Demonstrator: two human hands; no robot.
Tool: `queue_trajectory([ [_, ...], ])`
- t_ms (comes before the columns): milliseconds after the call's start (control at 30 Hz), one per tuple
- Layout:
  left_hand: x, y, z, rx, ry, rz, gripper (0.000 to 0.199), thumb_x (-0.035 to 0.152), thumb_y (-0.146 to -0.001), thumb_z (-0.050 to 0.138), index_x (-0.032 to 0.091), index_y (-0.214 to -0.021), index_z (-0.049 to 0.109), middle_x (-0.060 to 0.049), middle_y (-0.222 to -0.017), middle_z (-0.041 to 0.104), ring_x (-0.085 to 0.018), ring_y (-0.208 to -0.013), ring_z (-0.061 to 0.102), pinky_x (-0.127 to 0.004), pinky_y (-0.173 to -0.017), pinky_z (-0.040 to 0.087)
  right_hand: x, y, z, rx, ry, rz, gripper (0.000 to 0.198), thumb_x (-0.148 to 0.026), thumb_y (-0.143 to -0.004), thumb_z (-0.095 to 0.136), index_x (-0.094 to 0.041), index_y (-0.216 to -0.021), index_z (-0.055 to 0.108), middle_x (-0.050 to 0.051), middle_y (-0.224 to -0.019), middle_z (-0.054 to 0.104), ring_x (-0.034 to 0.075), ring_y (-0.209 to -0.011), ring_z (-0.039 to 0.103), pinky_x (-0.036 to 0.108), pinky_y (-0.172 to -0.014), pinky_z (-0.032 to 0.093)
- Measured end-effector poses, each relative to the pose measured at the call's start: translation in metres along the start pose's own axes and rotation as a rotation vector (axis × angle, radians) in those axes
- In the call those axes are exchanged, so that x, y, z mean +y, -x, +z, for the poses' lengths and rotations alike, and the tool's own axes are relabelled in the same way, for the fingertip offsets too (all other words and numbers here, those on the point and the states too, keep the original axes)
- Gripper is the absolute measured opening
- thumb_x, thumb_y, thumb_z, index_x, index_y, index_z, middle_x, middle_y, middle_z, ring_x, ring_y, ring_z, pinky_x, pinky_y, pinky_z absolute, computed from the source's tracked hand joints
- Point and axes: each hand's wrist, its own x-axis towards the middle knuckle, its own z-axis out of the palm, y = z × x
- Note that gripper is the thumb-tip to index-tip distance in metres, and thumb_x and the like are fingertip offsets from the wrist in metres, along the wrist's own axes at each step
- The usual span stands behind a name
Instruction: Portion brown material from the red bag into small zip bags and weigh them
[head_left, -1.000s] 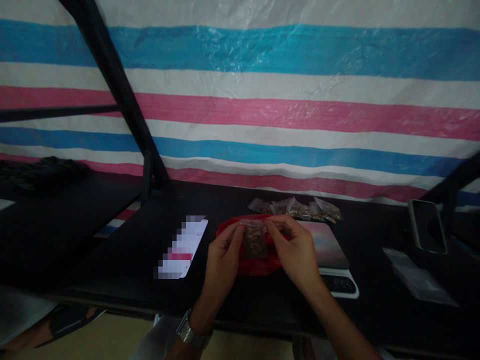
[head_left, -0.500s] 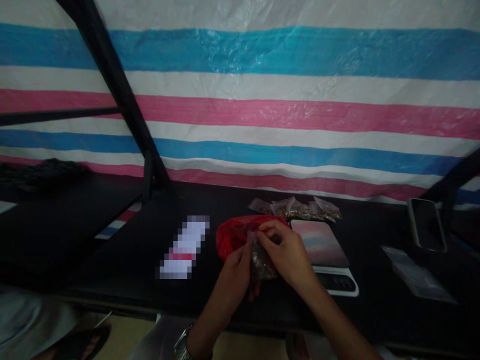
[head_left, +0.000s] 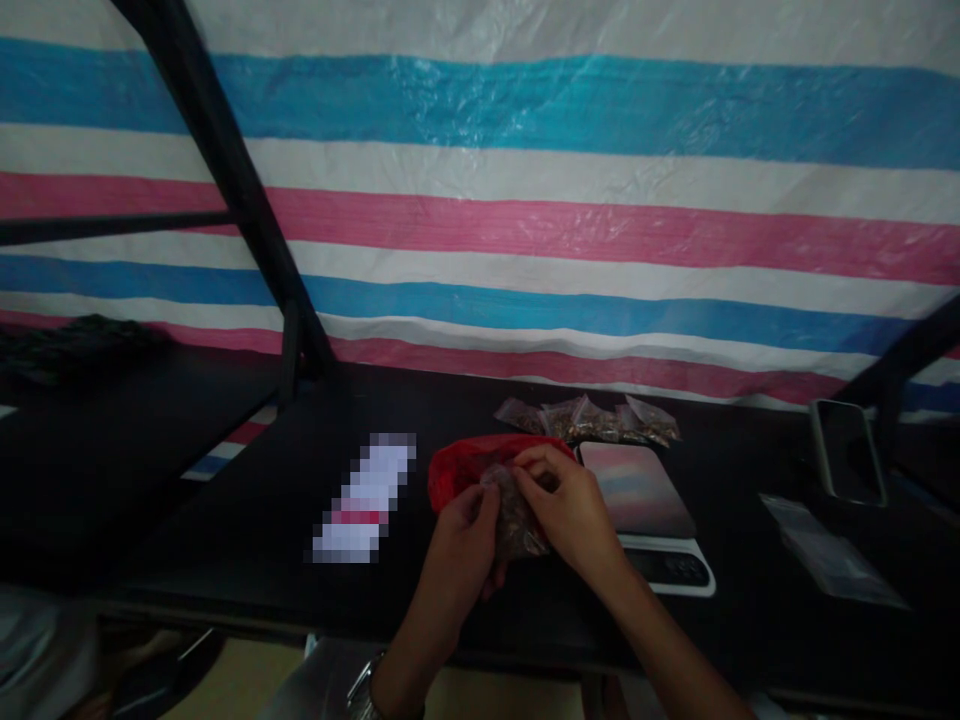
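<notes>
Between my hands hangs a small clear zip bag (head_left: pixel 517 525) with brownish contents in its lower part. My left hand (head_left: pixel 466 530) pinches the top edge at the left, thumb against fingers. At the right of that edge, my right hand (head_left: pixel 559 500) pinches too, fingertips pressed together. Just behind them lies a red plastic bag (head_left: pixel 457 465) with its mouth open; what it holds is hidden. A digital kitchen scale (head_left: pixel 637 490) stands right beside my right hand. Several filled zip bags (head_left: pixel 600 418) lie in a row behind the scale.
Flat clear bags (head_left: pixel 832 555) lie on the black table (head_left: pixel 255 540) at the right, near a phone (head_left: pixel 849 452). A pixelated paper-like item (head_left: pixel 367 500) lies left. A black metal frame post (head_left: pixel 240 190) rises at the left before a striped plastic sheet (head_left: pixel 525 100).
Both hands still pinch the zip bag's top, and my left hand has shifted slightly along it. The bag's lower part now hangs a little differently. The view has moved slightly.
</notes>
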Motion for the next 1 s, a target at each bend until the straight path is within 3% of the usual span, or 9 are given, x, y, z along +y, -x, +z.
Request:
queue_trajectory([
  [233,0.003,0.000,-0.002,0.000,-0.023,-0.020,0.068,0.082,-0.072,0.056,0.021,-0.100,0.063,0.010,-0.034,0.044,-0.013,-0.026,0.039,-0.020,-0.027,0.022,-0.002,0.002,0.000,-0.014,-0.003,-0.023,0.011,-0.031,-0.089,0.065,-0.024,-0.090,0.073,0.000,-0.074,0.073,0.019,-0.067,0.069,0.028,-0.062,0.050],
  [333,0.001,0.000,-0.005,0.059,-0.083,0.107,0.055,0.070,-0.085,0.055,0.021,-0.104,0.067,0.006,-0.048,0.056,-0.013,-0.032,0.046,-0.023,-0.031,0.034,-0.003,0.002,-0.002,-0.002,-0.030,-0.043,0.010,-0.032,-0.089,0.066,-0.023,-0.090,0.072,0.000,-0.074,0.072,0.018,-0.067,0.068,0.028,-0.063,0.051],
  [367,0.000,0.000,-0.008,0.078,-0.122,0.191,0.048,0.064,-0.090,0.055,0.021,-0.106,0.068,0.003,-0.058,0.065,-0.015,-0.039,0.056,-0.025,-0.038,0.045,-0.003,0.002,-0.003,0.000,-0.053,-0.049,0.011,-0.033,-0.089,0.067,-0.023,-0.092,0.072,0.000,-0.073,0.072,0.018,-0.067,0.068,0.028,-0.064,0.051],
  [433,-0.002,0.000,-0.013,0.124,-0.213,0.389,0.038,0.053,-0.097,0.054,0.023,-0.111,0.071,-0.003,-0.090,0.078,-0.019,-0.072,0.074,-0.031,-0.069,0.062,-0.004,0.002,-0.006,-0.007,-0.126,-0.051,0.017,-0.036,-0.089,0.070,-0.023,-0.100,0.073,0.000,-0.074,0.073,0.018,-0.070,0.068,0.028,-0.066,0.051],
  [500,-0.004,0.000,-0.017,0.150,-0.310,0.566,0.032,0.044,-0.102,0.051,0.026,-0.119,0.072,-0.005,-0.119,0.078,-0.022,-0.108,0.075,-0.037,-0.100,0.058,-0.006,0.001,-0.011,-0.030,-0.207,-0.042,0.023,-0.039,-0.088,0.073,-0.022,-0.104,0.073,0.001,-0.080,0.076,0.019,-0.075,0.069,0.028,-0.071,0.053],
  [567,-0.004,0.000,-0.020,0.147,-0.390,0.680,0.031,0.038,-0.105,0.049,0.030,-0.127,0.070,-0.003,-0.132,0.074,-0.022,-0.124,0.069,-0.039,-0.110,0.052,-0.009,0.001,-0.016,-0.063,-0.259,-0.037,0.023,-0.042,-0.087,0.074,-0.022,-0.099,0.074,0.003,-0.087,0.077,0.020,-0.081,0.070,0.029,-0.075,0.054],
  [700,-0.005,-0.002,-0.019,0.113,-0.458,0.808,0.032,0.034,-0.108,0.045,0.032,-0.134,0.065,-0.002,-0.133,0.074,-0.020,-0.124,0.068,-0.037,-0.108,0.052,-0.016,0.004,-0.025,-0.072,-0.197,-0.072,0.021,-0.043,-0.090,0.072,-0.022,-0.092,0.074,0.002,-0.085,0.075,0.019,-0.078,0.066,0.029,-0.073,0.052],
  [900,-0.001,-0.002,-0.017,0.136,-0.544,0.936,0.033,0.028,-0.110,0.042,0.029,-0.133,0.066,-0.002,-0.131,0.075,-0.020,-0.120,0.067,-0.037,-0.106,0.051,-0.032,0.014,-0.033,-0.060,0.048,-0.258,0.011,-0.026,-0.095,0.062,-0.023,-0.088,0.070,0.000,-0.082,0.069,0.015,-0.073,0.059,0.026,-0.071,0.047],
  [1000,0.003,-0.002,-0.016,0.203,-0.564,1.004,0.028,0.026,-0.109,0.046,0.027,-0.115,0.073,-0.002,-0.115,0.078,-0.022,-0.109,0.064,-0.037,-0.098,0.051,-0.034,0.015,-0.037,-0.007,0.106,-0.289,0.011,-0.026,-0.096,0.061,-0.023,-0.089,0.070,0.001,-0.084,0.069,0.016,-0.076,0.060,0.027,-0.074,0.047],
])
